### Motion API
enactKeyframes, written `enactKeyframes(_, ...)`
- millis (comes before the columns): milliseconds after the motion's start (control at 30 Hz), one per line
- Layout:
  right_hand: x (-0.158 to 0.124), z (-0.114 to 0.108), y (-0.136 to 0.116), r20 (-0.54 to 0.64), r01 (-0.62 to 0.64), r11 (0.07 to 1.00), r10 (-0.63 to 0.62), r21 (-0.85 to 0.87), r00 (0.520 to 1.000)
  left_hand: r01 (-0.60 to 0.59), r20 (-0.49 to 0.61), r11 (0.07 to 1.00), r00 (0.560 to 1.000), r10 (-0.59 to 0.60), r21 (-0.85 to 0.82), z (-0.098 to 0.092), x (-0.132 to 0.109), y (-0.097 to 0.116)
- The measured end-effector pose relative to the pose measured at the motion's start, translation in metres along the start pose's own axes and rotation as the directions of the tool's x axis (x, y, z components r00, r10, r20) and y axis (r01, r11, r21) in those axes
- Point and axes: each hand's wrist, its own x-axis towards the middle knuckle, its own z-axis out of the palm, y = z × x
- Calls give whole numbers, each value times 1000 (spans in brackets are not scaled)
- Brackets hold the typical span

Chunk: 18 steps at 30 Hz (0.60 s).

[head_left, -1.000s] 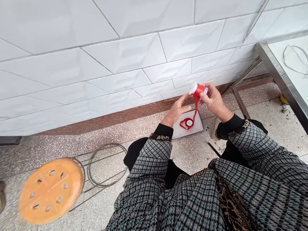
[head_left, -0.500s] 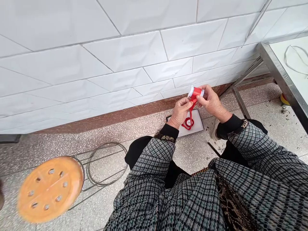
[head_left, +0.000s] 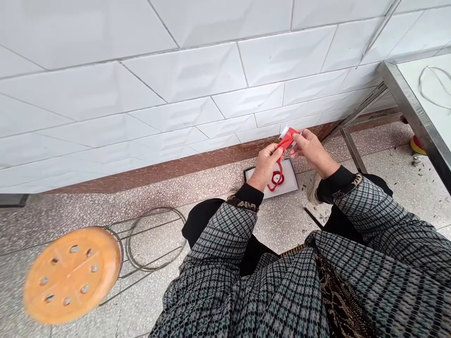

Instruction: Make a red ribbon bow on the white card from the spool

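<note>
Low in front of the wall, both my hands are closed around a white-flanged spool (head_left: 285, 132) wound with red ribbon. My left hand (head_left: 265, 165) pinches the red ribbon (head_left: 287, 140) just below the spool. On the right side, my right hand (head_left: 310, 149) grips the spool with thumb and fingers at the ribbon's edge; its other fingertips are partly hidden. A strip of ribbon hangs from my left fingers into a shallow white box (head_left: 289, 177) with dark edges on the floor. Inside lies a red ring-shaped coil (head_left: 277, 178) with a pale centre.
At the left, a stool with an orange perforated seat (head_left: 72, 277) and metal legs (head_left: 155, 239) lies tipped over. A metal-framed table (head_left: 416, 108) with a looped cord stands at the right. White wall tiles (head_left: 197, 70) rise ahead. Small dark bits litter the floor.
The ribbon at the spool now slants flat across it, covering more of the spool. My right hand has shifted slightly right and down, and its fingers have changed their hold.
</note>
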Motion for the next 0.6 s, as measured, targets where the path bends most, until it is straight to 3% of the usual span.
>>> enactKeyframes(100, -1, 0, -2, -3, -47, 998, 47, 35, 999, 63, -24, 994, 998, -65, -85, 4, -3, 3)
enactKeyframes(233, 1, -2, 1, 17, -96, 991, 94, 97, 995, 104, -45, 992, 993, -107, -74, 7, -6, 8)
enactKeyframes(433, 6, -7, 5, 101, -234, 948, 217, 218, 971, 60, -58, 995, 997, -56, 84, 3, -3, 5)
enactKeyframes(600, 7, -8, 4, 153, -301, 914, 268, 271, 951, 67, -83, 995, 995, -61, 77, 1, 0, 4)
